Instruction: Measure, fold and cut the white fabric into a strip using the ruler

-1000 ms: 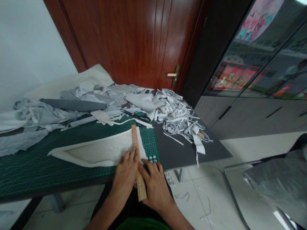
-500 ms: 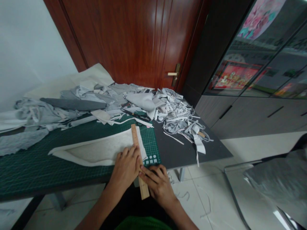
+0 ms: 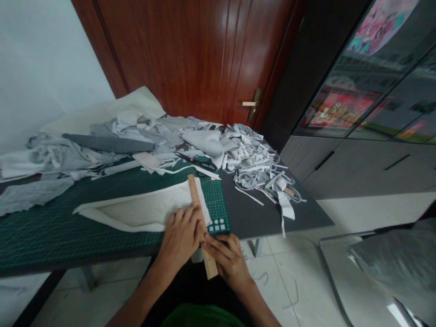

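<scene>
A wooden ruler lies slantwise across the right end of a long off-white fabric piece, its near end jutting past the table edge toward me. The fabric tapers to a point at the left and has folded-looking borders. My left hand presses the ruler down, fingertips on the ruler and cloth. Against the ruler's right edge, near the table edge, my right hand has its thumb and finger closed on it; its other fingers are curled, and what lies under them is hidden. Beneath the cloth is a green cutting mat.
Black-handled scissors lie beyond the fabric. Grey and white cloth pieces are heaped along the back left, and cut strips pile up at the right. A metal-framed chair stands right of the table.
The whole view has shifted slightly, moving the table contents a little right and up. Both hands stay on the ruler, which keeps its place on the fabric.
</scene>
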A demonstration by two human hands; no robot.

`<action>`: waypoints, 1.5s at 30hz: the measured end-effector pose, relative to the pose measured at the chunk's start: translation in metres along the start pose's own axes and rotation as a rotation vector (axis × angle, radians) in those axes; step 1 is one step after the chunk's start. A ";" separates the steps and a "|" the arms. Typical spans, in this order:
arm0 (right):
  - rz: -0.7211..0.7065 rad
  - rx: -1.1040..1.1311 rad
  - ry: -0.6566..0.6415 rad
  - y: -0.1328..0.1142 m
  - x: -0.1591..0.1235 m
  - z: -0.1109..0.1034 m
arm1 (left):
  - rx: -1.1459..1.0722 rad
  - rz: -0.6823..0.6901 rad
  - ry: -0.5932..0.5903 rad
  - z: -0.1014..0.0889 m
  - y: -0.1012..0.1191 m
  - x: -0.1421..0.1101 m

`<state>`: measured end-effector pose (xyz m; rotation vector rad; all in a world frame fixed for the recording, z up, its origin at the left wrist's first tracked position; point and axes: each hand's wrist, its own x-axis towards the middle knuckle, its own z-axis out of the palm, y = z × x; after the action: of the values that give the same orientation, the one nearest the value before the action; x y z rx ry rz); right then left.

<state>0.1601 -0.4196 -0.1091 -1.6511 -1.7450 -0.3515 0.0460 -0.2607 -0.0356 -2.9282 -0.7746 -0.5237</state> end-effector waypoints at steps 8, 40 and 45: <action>0.004 -0.062 0.021 -0.002 -0.007 0.007 | 0.018 -0.010 0.005 0.008 -0.002 -0.005; 0.030 0.200 -0.260 0.042 0.069 -0.056 | -0.050 -0.050 -0.005 0.015 -0.005 -0.004; 0.101 0.078 -0.382 0.083 0.136 -0.037 | -0.039 -0.054 -0.008 0.017 -0.006 -0.004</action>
<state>0.2577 -0.3263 -0.0171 -1.8289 -1.9077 0.0859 0.0450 -0.2552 -0.0532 -2.9541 -0.8563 -0.5385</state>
